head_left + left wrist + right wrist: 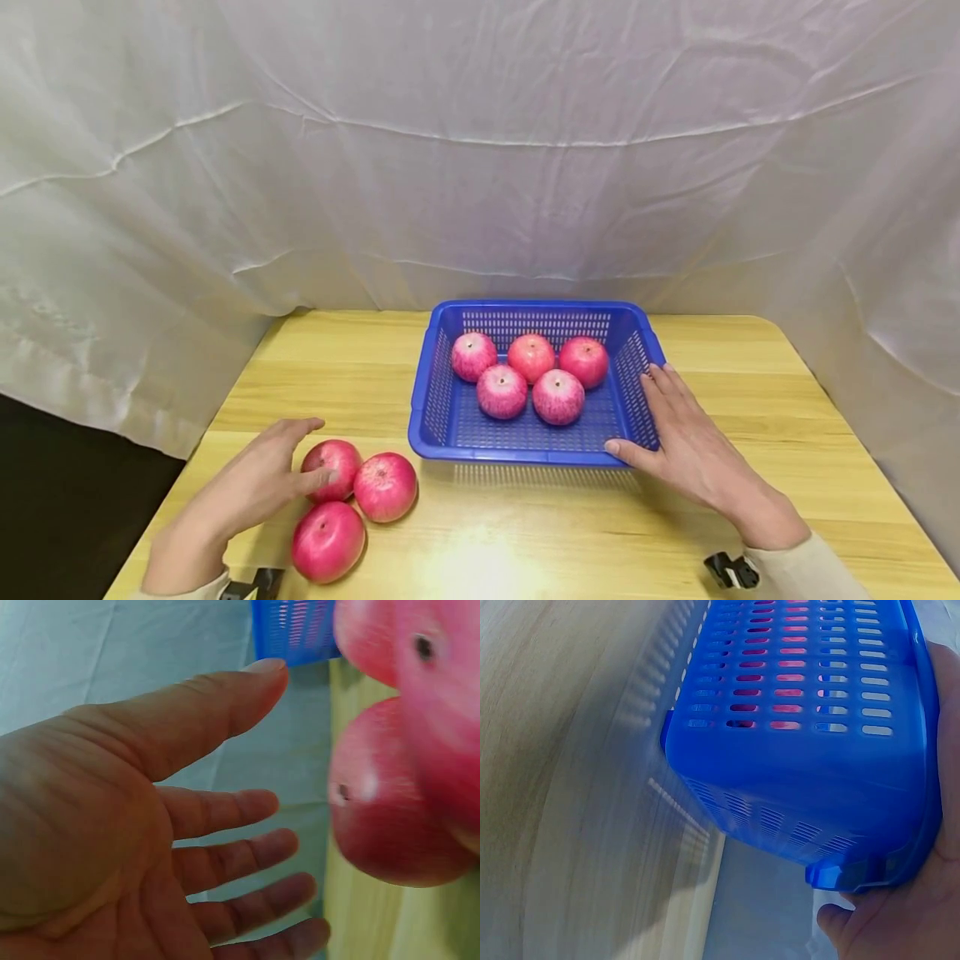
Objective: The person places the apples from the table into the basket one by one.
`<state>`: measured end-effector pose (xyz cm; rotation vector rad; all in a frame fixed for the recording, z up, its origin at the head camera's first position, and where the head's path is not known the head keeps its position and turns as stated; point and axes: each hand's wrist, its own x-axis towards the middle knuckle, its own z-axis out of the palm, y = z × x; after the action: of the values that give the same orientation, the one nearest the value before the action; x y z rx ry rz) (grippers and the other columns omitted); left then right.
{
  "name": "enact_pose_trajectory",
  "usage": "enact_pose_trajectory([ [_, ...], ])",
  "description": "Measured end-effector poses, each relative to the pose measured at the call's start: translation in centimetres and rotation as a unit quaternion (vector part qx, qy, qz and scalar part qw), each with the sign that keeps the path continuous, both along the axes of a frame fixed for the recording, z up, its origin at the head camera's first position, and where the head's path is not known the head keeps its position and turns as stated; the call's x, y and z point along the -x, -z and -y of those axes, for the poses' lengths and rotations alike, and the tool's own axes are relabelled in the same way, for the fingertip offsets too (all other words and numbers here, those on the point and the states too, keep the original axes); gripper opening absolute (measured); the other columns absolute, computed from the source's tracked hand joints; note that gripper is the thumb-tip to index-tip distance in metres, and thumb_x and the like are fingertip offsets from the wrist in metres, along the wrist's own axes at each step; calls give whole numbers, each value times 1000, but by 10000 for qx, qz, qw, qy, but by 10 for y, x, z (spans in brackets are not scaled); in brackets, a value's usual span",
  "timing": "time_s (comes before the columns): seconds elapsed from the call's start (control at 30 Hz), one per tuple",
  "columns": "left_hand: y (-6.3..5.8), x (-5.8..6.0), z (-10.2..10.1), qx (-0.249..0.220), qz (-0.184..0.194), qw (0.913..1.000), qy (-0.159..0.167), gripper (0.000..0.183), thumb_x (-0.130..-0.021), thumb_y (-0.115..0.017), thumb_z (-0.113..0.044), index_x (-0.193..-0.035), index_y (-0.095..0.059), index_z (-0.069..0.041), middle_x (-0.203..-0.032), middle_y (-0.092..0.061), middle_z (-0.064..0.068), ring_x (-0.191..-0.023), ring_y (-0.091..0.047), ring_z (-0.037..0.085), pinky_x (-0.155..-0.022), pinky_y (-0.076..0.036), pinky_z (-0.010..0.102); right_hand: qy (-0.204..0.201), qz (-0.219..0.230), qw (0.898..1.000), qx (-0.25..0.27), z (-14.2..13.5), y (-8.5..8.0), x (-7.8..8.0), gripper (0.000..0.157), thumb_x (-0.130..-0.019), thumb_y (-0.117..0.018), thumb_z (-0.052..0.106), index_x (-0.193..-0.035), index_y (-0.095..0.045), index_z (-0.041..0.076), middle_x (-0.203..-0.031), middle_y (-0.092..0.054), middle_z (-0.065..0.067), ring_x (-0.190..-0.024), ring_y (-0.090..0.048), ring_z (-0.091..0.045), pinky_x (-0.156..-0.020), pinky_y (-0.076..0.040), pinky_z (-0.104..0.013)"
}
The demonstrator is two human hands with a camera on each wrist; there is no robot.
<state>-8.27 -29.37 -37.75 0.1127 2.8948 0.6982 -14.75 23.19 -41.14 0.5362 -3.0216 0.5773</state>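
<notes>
My left hand [258, 475] hovers at a far red apple [333, 468], its fingers spread and the thumb over the fruit. In the left wrist view the palm faces the apples with nothing held, apart from the nearest apple [379, 799]. Beside that far apple lie a second apple [386, 487] and a nearer one [327, 542]. My right hand [693, 446] rests on the front right corner of a blue plastic basket [517, 456], thumb on the front rim and straight fingers along the right rim. Several apples [558, 397] sit inside the basket.
The basket stands on a light wooden table [750, 400], toward its back edge. Pale cloth [480, 183] hangs behind the table and along its sides. A dark area [67, 492] lies beyond the table's left edge.
</notes>
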Motion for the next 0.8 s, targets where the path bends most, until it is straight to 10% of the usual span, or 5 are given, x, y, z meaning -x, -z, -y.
enact_pose_trajectory([
  [0.27,13,9,-1,58,656,9977,-126,89,-86,-84,-52,-144,-54,8,-137,-61,29,-124,-59,46,-103,-51,65,-14,-15,10000,23,-1,0,0,116,-93,-67,68,-165,-17,-8,-172,-12,-32,-160,-10,-51,-124,-23,-70],
  [0.8,26,17,0,-56,702,9975,-76,89,-81,-89,-46,-144,-53,8,-137,-62,29,-124,-60,43,-104,-50,64,14,10,10000,12,0,0,0,115,-93,-67,68,-164,-18,-8,-172,-13,-32,-160,-11,-51,-122,-25,-72],
])
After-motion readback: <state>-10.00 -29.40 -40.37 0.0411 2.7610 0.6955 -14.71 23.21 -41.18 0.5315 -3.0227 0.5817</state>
